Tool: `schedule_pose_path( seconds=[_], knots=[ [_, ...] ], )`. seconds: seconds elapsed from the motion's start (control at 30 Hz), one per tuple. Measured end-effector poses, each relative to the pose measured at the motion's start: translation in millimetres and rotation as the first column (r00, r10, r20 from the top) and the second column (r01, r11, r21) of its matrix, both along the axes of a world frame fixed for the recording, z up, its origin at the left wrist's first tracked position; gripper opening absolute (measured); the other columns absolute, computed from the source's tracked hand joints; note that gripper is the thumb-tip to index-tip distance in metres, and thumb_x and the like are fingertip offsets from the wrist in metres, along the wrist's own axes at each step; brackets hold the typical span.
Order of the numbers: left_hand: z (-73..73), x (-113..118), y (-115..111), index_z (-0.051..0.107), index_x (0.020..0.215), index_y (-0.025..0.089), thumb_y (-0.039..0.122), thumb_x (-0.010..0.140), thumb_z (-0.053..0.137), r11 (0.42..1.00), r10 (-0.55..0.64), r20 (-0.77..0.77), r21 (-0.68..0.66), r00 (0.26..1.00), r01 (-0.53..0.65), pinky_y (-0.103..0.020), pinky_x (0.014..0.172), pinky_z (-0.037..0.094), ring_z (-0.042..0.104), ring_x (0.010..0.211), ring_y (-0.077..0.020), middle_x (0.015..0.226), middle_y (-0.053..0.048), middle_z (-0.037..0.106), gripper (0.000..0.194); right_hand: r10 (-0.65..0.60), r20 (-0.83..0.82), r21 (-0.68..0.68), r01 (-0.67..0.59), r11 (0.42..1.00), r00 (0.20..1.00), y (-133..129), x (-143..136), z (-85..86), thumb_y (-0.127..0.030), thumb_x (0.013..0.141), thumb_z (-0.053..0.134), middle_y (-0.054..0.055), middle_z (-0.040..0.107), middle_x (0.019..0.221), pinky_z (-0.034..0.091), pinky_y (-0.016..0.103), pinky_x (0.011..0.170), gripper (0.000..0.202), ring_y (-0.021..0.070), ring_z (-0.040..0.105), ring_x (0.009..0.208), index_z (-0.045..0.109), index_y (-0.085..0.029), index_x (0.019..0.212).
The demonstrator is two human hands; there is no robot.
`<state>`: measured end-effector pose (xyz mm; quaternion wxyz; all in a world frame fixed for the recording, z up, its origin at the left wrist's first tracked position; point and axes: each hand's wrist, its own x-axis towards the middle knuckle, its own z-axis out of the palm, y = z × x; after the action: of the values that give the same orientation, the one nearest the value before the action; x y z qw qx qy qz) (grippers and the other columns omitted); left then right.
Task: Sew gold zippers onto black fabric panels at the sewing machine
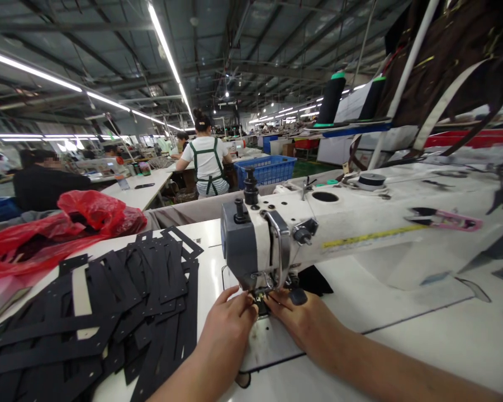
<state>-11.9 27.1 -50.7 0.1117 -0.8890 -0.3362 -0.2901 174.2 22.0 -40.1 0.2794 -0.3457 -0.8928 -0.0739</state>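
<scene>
On my feed, the left hand (228,329) and right hand (308,322) nearly meet, fingers bent, though I can't tell if either grips anything, with black cut pieces (165,276) heaped left of them, the sewing machine (352,215) just ahead, and a blue crate (268,173) well beyond.

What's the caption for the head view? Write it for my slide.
Bare left hand and right hand at a grey-and-white sewing machine's needle area, flat black pieces piled alongside.

Black strips (161,279); white, grey sewing machine (352,215); red plastic (94,215).
</scene>
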Motion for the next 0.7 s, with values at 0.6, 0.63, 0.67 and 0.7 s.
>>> schedule_pose_path(
  seconds=[0.6,0.63,0.67,0.7],
  knots=[
    [14.6,1.6,-3.9,0.056,0.077,0.016,0.007,0.084,0.049,0.999,0.037,0.016,0.012,0.999,-0.038,-0.036,0.081,0.05,0.06,0.076,-0.0178,0.079,-0.004,0.062,0.013,-0.111,0.064,0.007,0.111,0.994,0.992,14.2,32.5,5.5,-0.026,0.079,0.06,0.008,0.064,0.09,0.048,0.032,0.075,0.018,0.0214,0.058,0.085,0.061,-0.016,0.094],
    [18.7,2.9,-8.9,0.056,0.08,0.016,0.008,0.084,0.048,0.999,0.031,0.013,0.008,0.999,-0.031,-0.037,0.08,0.05,0.06,0.077,-0.0184,0.08,-0.005,0.061,0.013,-0.144,0.068,0.027,0.142,0.989,0.987,14.3,43.0,8.0,-0.026,0.078,0.06,0.011,0.063,0.092,0.047,0.037,0.076,0.019,0.0243,0.057,0.087,0.061,-0.014,0.094],
    [22.4,5.7,-15.3,0.056,0.084,0.016,0.008,0.084,0.046,1.0,0.018,0.013,0.0,1.0,-0.018,-0.037,0.079,0.051,0.06,0.078,-0.019,0.083,-0.006,0.061,0.013,-0.178,0.073,0.045,0.175,0.984,0.981,12.0,52.4,9.6,-0.022,0.078,0.057,0.013,0.062,0.091,0.046,0.041,0.076,0.017,0.0266,0.056,0.087,0.061,-0.013,0.092],
    [25.5,10.2,-22.8,0.056,0.089,0.015,0.009,0.084,0.046,1.0,-0.012,0.012,-0.01,1.0,0.012,-0.038,0.079,0.051,0.06,0.08,-0.0197,0.085,-0.007,0.061,0.013,-0.207,0.082,0.059,0.203,0.977,0.975,6.6,59.7,10.1,-0.017,0.078,0.053,0.014,0.062,0.088,0.046,0.043,0.075,0.014,0.0275,0.056,0.084,0.061,-0.012,0.088]
  ],
)
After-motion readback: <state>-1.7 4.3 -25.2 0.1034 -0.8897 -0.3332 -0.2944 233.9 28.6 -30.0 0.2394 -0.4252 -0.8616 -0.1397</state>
